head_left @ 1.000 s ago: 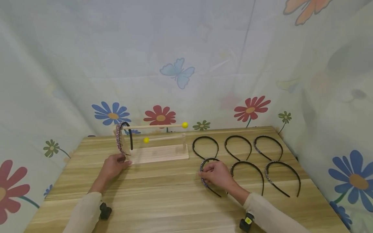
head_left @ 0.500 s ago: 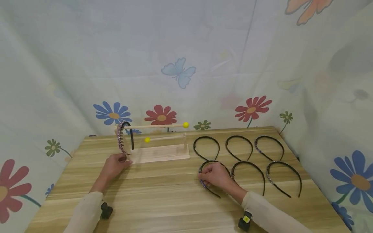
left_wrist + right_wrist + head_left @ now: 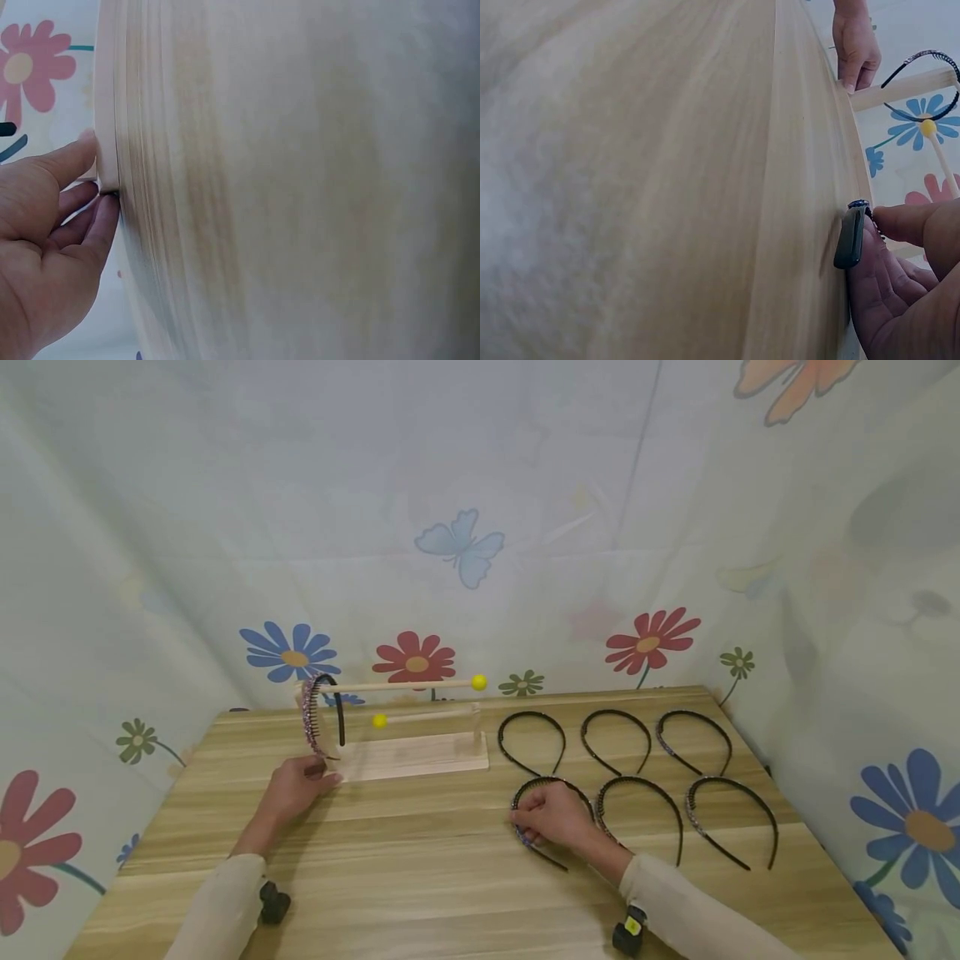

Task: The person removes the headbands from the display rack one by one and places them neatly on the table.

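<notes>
In the head view, my left hand (image 3: 296,787) is at the near left corner of a pale wooden rack's base (image 3: 420,757). The left wrist view shows its thumb on top and fingers under the end of the base board (image 3: 107,112). A pink glittery headband (image 3: 308,720) with comb teeth hangs at the left end of the rack's upper rod (image 3: 397,686). My right hand (image 3: 558,817) pinches the decorated side of a black headband with blue-purple glitter (image 3: 519,832), low over the table. Its dark tip (image 3: 849,240) shows in the right wrist view.
Several other black headbands lie in two rows at the right, including one back-row headband (image 3: 531,714) and one front-row headband (image 3: 690,814). Yellow balls cap the rack's upper rod and lower rod (image 3: 427,717). A flowered cloth (image 3: 465,610) hangs behind the wooden table (image 3: 420,877).
My right hand has dipped slightly with its fingers still on the headband, and more of the band's far arm shows behind the hand. The left hand and rack keep their places.
</notes>
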Demonstrator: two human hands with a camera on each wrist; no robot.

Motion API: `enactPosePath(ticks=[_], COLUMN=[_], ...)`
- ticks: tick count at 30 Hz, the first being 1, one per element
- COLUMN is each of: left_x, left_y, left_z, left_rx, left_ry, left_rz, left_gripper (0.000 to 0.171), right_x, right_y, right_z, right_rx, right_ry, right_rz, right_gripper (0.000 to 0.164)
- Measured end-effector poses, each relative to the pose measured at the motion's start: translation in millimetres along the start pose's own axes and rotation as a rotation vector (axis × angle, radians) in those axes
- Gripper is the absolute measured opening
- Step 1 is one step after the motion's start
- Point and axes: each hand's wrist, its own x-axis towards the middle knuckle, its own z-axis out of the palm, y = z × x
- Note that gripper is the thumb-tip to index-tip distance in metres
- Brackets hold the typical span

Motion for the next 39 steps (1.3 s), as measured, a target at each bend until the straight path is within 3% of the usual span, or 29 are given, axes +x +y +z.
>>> enactPosePath(ticks=[7,10,16,22,30,39], left_x=[-0.1,0.0,0.0,0.9,1.4,0.7], left_y=[0.8,0.9,-1.7,-3.2,-3.0,-1.8], left_z=[-0.9,-1.3,-0.5,-0.1,0.9,0.2], left_rx=[0.000,0.001,0.008,0.005,0.004,-0.008], left_ry=[0.000,0.005,0.012,0.016,0.021,0.018], left_rz=[-0.008,-0.010,0.005,0.010,0.011,0.005], left_gripper=[0.049,0.049,0.046,0.040,0.038,0.040], right_x=[-0.3,-0.1,5.8,14.8,31.6,51.9], right_y=[-0.4,-7.5,-32.8,-61.3,-100.8,-137.4], right_z=[-5.1,-10.8,-18.7,-16.1,8.6,55.4], right_rx=[0.013,-0.043,-0.157,-0.132,-0.092,-0.046], right_ry=[-0.038,-0.024,0.033,0.027,0.011,-0.061], right_rz=[-0.031,-0.076,-0.213,-0.375,-0.491,-0.518], right_gripper=[0.017,0.016,0.019,0.026,0.031,0.035])
